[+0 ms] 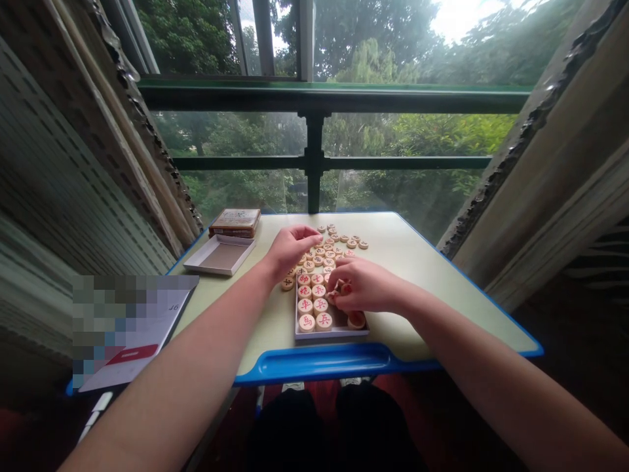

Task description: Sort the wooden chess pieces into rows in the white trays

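A shallow open box (pixel 332 335) near the table's front edge holds round wooden Chinese chess pieces with red characters, such as this piece (pixel 324 321), standing in columns on its left side. A lone piece (pixel 356 320) lies in its front right corner. Over the box's right half is my right hand (pixel 366 285), its fingers curled around a Chinese chess piece (pixel 346 288). Beyond the box, many loose pieces (pixel 329 254) with red or dark characters spread across the tabletop. My left hand (pixel 292 249) is closed above their left edge, fingertips together; what they pinch is hidden.
An empty box lid (pixel 221 254) lies at the back left, in front of a stacked box (pixel 236 221). A tablet-like device (pixel 142 341), partly pixelated, lies left of the table, with a white cable (pixel 98 410). The table (pixel 432 308) has a blue edge; curtains and a railing surround it.
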Demonstrator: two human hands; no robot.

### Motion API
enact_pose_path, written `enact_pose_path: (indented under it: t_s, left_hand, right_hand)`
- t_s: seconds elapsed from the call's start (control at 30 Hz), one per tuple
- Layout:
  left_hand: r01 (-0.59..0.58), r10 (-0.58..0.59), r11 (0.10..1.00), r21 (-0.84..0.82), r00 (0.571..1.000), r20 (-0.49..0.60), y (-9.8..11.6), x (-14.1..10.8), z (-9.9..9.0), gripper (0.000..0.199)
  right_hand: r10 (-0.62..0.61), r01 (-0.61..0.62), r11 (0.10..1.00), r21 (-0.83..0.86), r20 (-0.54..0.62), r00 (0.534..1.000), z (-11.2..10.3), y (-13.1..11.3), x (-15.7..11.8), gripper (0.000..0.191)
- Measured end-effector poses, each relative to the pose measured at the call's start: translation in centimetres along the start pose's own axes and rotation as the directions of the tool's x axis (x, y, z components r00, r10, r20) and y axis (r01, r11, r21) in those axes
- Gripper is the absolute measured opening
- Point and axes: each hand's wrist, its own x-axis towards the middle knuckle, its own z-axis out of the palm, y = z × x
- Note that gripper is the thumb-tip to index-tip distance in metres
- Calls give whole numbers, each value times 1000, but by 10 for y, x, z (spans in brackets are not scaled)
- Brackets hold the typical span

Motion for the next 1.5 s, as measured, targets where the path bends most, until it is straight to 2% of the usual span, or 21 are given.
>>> enact_pose_path:
  t_s: [0.27, 0.4, 0.53, 0.63, 0.7, 0.77, 0.83, 0.87, 0.9, 0.97, 1.03, 1.1, 1.17, 1.27, 1.43, 1.5]
  left_hand:
    - [6, -11, 994, 108, 999, 43, 3, -2, 1, 30]
    - [10, -51, 969, 245, 986, 159, 4, -3, -1, 26]
    - [15, -119, 921, 388, 962, 246, 3, -3, -4, 22]
    - [-7, -158, 871, 492, 943, 293, 2, -3, -6, 22]
    - [-22, -168, 852, 523, 935, 312, 1, -3, -6, 23]
    - [-33, -146, 826, 562, 952, 271, -2, -1, -8, 24]
    - [-51, -74, 749, 661, 984, 160, -6, 1, -12, 26]
    - [-73, -19, 682, 727, 993, 118, -9, 3, -14, 27]
    - [-109, 25, 615, 781, 993, 119, -12, 4, -17, 27]
    - [-124, 26, 518, 846, 991, 130, -17, 6, -23, 28]
    - [-81, -41, 515, 853, 992, 119, -22, 7, -27, 27]
    - [-54, -74, 530, 846, 991, 109, -25, 8, -29, 27]
    - [-75, -41, 535, 841, 992, 115, -27, 8, -29, 28]
    - [-123, 19, 528, 840, 991, 133, -28, 9, -30, 30]
    - [-135, 16, 532, 836, 989, 150, -30, 9, -30, 26]
    - [-164, 58, 538, 827, 986, 157, -30, 9, -28, 24]
  right_hand:
    - [-54, 54, 998, 36, 8, 999, 2, 3, 3, 17]
    - [-48, 47, 997, 58, 12, 999, 2, 3, 2, 19]
    - [-33, 35, 998, 61, -35, 999, -3, 3, 2, 13]
    - [29, -25, 999, 48, -85, 996, -7, 9, 4, 14]
    - [116, -111, 993, 39, -170, 979, -7, 20, 7, 17]
    - [232, -233, 972, 29, -287, 929, -3, 34, 10, 20]
    - [284, -313, 950, -16, -379, 881, 3, 49, 14, 25]
    - [275, -319, 946, -55, -380, 883, 7, 55, 16, 27]
    - [261, -310, 947, -88, -357, 897, 10, 61, 17, 28]
    - [225, -262, 959, -107, -276, 934, 16, 68, 20, 25]
    - [224, -255, 962, -98, -247, 943, 18, 72, 21, 24]
    - [248, -280, 956, -83, -278, 928, 18, 74, 22, 23]
    - [280, -315, 946, -76, -294, 914, 16, 77, 22, 25]
    - [312, -342, 936, -86, -251, 916, 13, 79, 21, 24]
    - [367, -372, 928, 7, -187, 911, 8, 76, 19, 16]
    - [367, -372, 928, 20, -216, 905, 7, 72, 18, 16]
